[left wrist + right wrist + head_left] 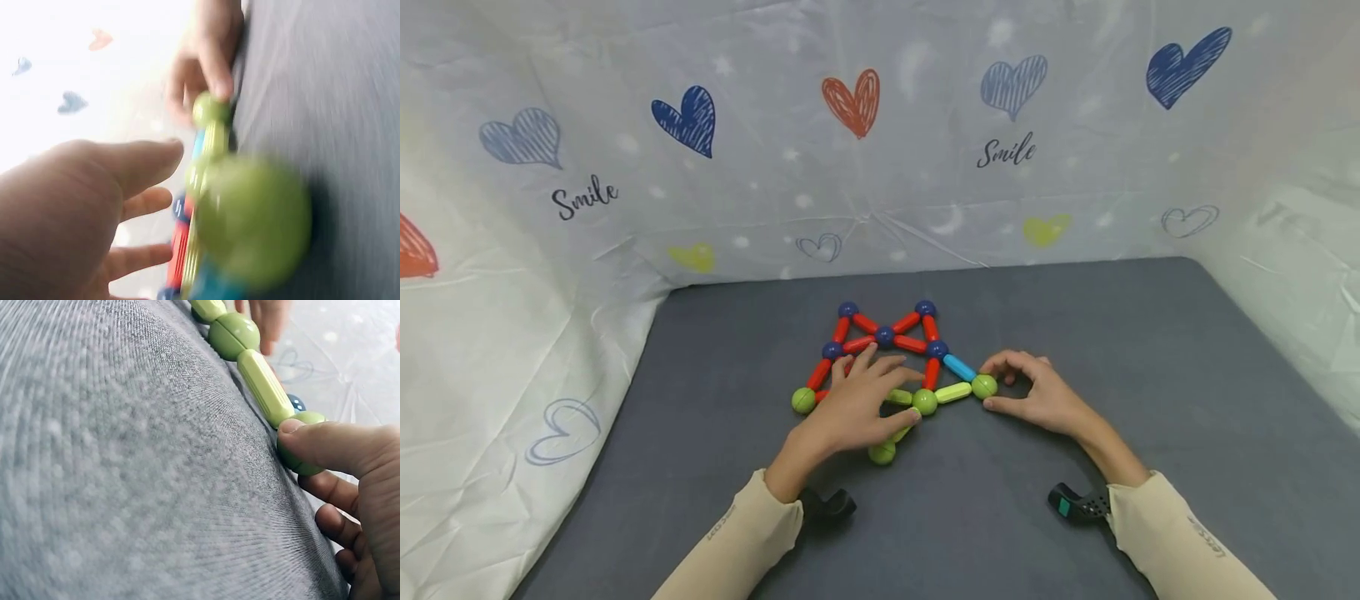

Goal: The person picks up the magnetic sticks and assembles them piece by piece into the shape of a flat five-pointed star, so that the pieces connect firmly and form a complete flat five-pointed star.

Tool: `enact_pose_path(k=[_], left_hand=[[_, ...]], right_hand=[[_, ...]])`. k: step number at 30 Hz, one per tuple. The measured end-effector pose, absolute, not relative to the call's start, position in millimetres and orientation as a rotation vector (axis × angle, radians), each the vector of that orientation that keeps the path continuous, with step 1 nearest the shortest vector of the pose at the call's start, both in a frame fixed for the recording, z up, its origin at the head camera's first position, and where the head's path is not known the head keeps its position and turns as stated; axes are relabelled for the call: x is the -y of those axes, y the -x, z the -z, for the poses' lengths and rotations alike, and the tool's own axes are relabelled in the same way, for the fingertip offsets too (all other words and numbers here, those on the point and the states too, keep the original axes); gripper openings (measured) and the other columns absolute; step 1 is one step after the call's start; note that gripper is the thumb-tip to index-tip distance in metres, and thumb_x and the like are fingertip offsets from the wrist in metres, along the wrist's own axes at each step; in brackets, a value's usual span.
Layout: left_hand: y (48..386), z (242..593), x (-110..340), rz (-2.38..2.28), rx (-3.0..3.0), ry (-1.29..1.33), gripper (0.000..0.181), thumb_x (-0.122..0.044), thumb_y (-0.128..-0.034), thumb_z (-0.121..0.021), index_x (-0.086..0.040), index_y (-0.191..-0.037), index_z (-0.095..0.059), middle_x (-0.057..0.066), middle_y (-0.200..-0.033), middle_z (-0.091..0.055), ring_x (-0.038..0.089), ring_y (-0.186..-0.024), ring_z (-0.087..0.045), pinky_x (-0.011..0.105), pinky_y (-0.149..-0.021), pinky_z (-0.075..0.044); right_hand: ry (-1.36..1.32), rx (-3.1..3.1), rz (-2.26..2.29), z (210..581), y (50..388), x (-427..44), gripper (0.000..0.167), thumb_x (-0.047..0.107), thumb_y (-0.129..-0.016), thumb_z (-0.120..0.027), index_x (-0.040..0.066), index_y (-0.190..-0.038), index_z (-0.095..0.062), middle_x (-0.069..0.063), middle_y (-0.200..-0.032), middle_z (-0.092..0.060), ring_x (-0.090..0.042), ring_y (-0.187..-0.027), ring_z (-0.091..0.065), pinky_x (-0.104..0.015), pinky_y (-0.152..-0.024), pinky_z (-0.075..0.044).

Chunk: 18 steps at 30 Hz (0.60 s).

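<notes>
A flat frame of magnetic rods and balls lies on the grey cloth. Red rods (909, 343) join dark blue balls (884, 336) at its far side. My right hand (1043, 396) pinches the right-hand green ball (984, 386), where a light blue rod (958, 367) and a yellow-green rod (953, 393) meet; its thumb (319, 442) presses that ball. Over the frame's left part hovers my left hand (857, 404), fingers spread, hiding some rods. Its thumb is near the middle green ball (925, 402). Another green ball (256, 222) looms close in the left wrist view.
A green ball (803, 401) marks the frame's left corner. Grey cloth (955, 517) covers the table. Behind and at both sides hangs a white curtain (760, 192) printed with hearts. Black straps with devices (1077, 504) sit at both wrists.
</notes>
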<state>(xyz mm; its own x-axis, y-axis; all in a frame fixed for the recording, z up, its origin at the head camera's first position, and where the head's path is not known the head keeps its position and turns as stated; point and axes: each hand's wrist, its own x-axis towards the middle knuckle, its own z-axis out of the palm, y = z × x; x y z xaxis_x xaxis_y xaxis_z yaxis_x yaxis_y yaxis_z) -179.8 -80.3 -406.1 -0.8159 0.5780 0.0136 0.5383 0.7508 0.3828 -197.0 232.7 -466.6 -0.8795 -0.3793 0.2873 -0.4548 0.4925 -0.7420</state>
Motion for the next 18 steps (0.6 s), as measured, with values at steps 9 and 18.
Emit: enact_pose_path(k=[9,18], left_hand=[[185,416,32,-0.377,-2.898,-0.821,0.043,-0.053,-0.0965,-0.063,-0.032,-0.134,-0.065,0.006,-0.154,-0.049,0.048,-0.153,-0.022,0.074,-0.115,-0.014],[185,427,23,-0.527,-2.964,-0.713,0.024,-0.045,-0.0981,-0.064,-0.03,-0.114,-0.074,0.003,-0.133,-0.063,0.048,-0.142,-0.039,0.074,-0.11,-0.02]], right_hand=[[-0.741,2.645,-1.323,467,195,-233,0.044,0.02,-0.081,-0.088,0.02,-0.121,-0.07,0.003,-0.113,-0.068,-0.008,-0.092,-0.051,-0.034,-0.087,-0.027],[-0.752,2.657,-1.29,466,195,-231,0.041,0.022,-0.079,-0.089,0.021,-0.118,-0.073,0.007,-0.103,-0.068,-0.007,-0.089,-0.05,-0.035,-0.086,-0.027]])
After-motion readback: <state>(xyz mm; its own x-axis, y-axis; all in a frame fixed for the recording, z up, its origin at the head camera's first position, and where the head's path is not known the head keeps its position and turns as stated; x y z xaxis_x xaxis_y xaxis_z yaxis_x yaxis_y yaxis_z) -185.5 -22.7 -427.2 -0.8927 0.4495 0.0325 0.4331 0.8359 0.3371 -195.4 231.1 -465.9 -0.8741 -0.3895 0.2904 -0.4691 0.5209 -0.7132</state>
